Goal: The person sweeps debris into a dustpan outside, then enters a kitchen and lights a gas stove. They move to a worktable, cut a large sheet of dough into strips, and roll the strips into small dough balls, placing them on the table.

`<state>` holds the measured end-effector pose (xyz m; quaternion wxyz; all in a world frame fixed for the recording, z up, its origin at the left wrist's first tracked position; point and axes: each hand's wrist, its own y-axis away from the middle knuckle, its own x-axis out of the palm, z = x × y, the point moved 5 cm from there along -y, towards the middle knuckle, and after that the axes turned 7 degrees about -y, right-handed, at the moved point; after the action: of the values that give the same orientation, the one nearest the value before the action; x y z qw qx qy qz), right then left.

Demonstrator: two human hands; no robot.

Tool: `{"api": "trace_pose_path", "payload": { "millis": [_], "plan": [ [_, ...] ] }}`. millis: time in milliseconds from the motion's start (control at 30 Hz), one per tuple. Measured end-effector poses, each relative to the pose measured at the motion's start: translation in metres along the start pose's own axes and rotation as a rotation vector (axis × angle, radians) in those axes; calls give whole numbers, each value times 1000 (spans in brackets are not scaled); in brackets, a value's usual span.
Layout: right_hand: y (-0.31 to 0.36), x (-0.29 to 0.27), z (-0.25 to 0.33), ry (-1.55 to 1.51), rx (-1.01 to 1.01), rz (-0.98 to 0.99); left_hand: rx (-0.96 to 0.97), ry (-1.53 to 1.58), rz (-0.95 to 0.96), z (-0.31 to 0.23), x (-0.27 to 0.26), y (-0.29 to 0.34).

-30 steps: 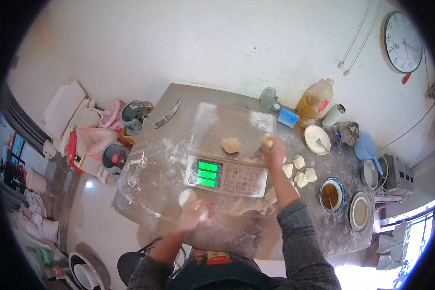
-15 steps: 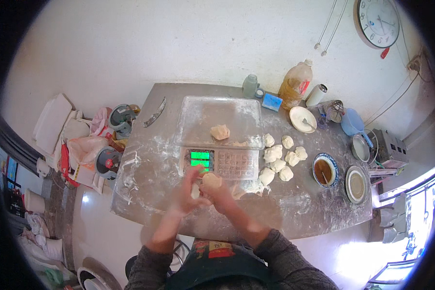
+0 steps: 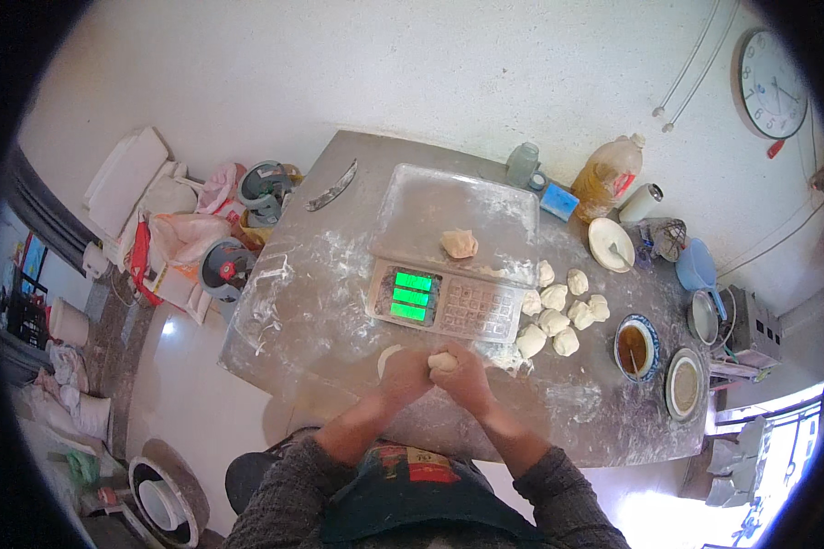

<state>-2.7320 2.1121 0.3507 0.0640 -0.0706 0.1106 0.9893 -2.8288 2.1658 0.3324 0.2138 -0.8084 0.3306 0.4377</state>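
Observation:
In front of the scale my two hands are pressed together, fingers closed. My left hand is wrapped round pale dough, which bulges out on its left side. My right hand squeezes a dough lump that shows at the top between the hands. Whether the two bulges are one piece is hidden by the fingers. Beyond them stands a digital scale with a green lit display and a floury clear tray. A single dough piece rests on that tray.
Several dough balls lie right of the scale. Farther right are a bowl of brown sauce and a lidded dish. An oil bottle, white plate and blue box stand at the back. A curved knife lies back left.
My view has shifted, so the table sits differently. My hands have drawn nearer my body and closed tightly together round the dough; before, the fingers were looser. The piece on the tray stays there.

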Motion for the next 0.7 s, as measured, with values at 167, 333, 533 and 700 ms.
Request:
{"api": "trace_pose_path", "payload": {
  "millis": [167, 333, 533, 700],
  "plan": [
    [-15, -19, 56, 86, -279, -133, 17, -10, 380, -18, 38, -20],
    [-78, -85, 109, 446, -623, -453, -112, 398, 230, -15, 8, -17],
    [-148, -75, 41, 549, -648, -425, -224, 896, 134, 3, 9, -2],
    [-102, -98, 9, 215, -395, -557, -349, 1398, -33, 42, -7, 10]
  ]
}}
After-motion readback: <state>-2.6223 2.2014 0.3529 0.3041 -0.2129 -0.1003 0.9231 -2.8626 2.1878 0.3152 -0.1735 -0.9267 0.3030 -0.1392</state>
